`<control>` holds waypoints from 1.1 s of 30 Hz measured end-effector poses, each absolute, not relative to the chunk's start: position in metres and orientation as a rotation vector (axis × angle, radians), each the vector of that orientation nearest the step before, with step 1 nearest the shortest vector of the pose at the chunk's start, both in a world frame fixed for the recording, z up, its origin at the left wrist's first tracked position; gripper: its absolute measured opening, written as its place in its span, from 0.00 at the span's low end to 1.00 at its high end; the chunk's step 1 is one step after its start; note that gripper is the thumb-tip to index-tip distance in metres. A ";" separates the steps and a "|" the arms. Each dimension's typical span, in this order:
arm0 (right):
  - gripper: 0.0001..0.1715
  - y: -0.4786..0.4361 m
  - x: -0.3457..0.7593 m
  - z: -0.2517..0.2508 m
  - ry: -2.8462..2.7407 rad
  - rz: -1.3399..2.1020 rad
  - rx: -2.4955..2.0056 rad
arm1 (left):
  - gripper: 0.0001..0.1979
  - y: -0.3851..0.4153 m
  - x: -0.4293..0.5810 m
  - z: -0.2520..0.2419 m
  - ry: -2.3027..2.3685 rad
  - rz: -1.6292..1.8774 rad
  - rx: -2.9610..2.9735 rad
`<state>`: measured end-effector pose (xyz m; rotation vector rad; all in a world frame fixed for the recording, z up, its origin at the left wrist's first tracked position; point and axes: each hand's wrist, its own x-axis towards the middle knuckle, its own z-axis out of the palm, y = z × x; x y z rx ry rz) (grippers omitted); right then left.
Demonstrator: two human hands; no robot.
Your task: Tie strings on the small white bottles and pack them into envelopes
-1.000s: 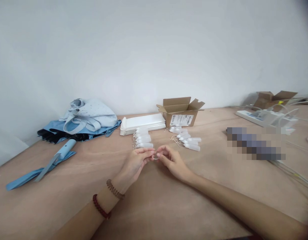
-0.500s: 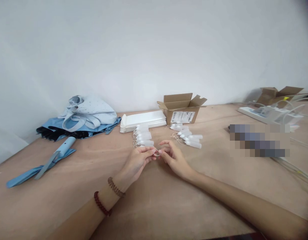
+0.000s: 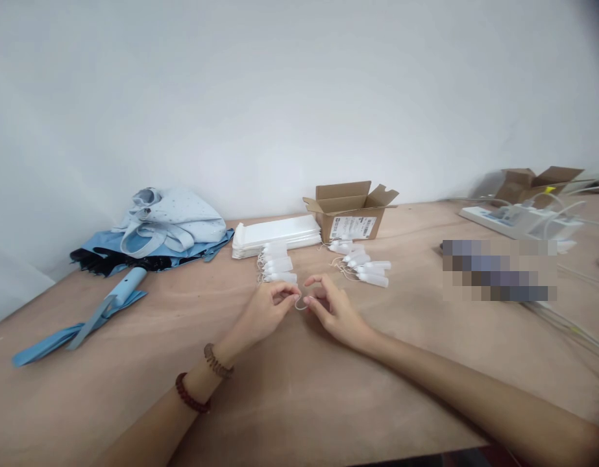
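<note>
Two bare hands meet near the middle of the head view, above a wooden table (image 3: 299,402). The left hand (image 3: 263,308) pinches a thin pale cord (image 3: 300,309) between thumb and fingertips, with a narrow gap behind the pinch. The cord sags in a small curve towards the right hand (image 3: 335,311), whose thumb tip is at its other end. The right index finger is raised, wide of the thumb; whether the right fingers grip the cord, I cannot tell. Two beaded bracelets (image 3: 219,362) circle the left wrist.

Just beyond the left hand lies a row of small white bottles (image 3: 278,263), strings at their left ends. A second bottle group (image 3: 372,279) lies farther right, beyond the right hand, its strings also to the left. Farther off, a stack of flat white packets (image 3: 280,230) sits left of an open carton (image 3: 355,226) with a printed label.

On the far left, a pale blue bag (image 3: 182,217) rests on blue fabric (image 3: 102,241), with a light blue handle (image 3: 126,287) nearer. On the far right are a power strip (image 3: 488,220) and another open carton (image 3: 516,186); a pixelated object (image 3: 498,270) lies nearer.
</note>
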<state>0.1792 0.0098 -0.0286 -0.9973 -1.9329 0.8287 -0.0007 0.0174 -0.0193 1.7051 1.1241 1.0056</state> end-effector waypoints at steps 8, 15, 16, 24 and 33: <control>0.11 0.009 0.182 -0.031 -2.033 0.792 -0.975 | 0.09 0.018 0.001 -0.019 1.107 0.916 1.632; 0.17 0.023 0.190 -0.028 -2.155 0.691 -1.012 | 0.10 0.031 -0.017 -0.011 1.142 0.916 1.615; 0.16 0.026 0.193 -0.028 -2.158 0.671 -1.020 | 0.11 0.032 -0.020 -0.009 1.151 0.943 1.617; 0.12 0.036 0.200 -0.031 -2.140 0.465 -0.982 | 0.15 0.032 -0.022 0.001 1.205 0.998 1.481; 0.12 0.028 0.197 -0.035 -2.134 0.446 -0.961 | 0.15 0.027 -0.018 -0.005 1.142 0.936 1.462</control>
